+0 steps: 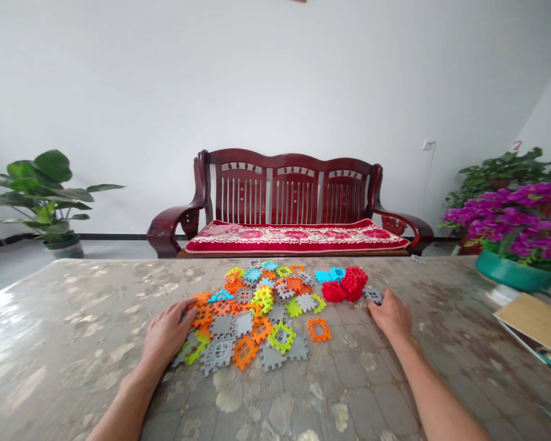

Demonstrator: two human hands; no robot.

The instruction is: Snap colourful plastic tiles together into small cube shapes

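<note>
A heap of flat plastic interlocking tiles (261,315) in orange, grey, lime and blue lies spread on the table (73,343). A cluster of joined red tiles (348,285) sits at the heap's right, with blue tiles (329,274) just behind it. My left hand (168,334) rests palm down on the heap's left edge, fingers stretched over orange and grey tiles. My right hand (390,313) lies at the right side, its fingertips touching a grey tile (374,296) beside the red cluster.
A dark red wooden bench (287,205) with a floral cushion stands behind the table. A green pot of purple flowers (517,272) and some books (535,324) sit at the table's right. A leafy plant (46,196) stands on the floor, far left.
</note>
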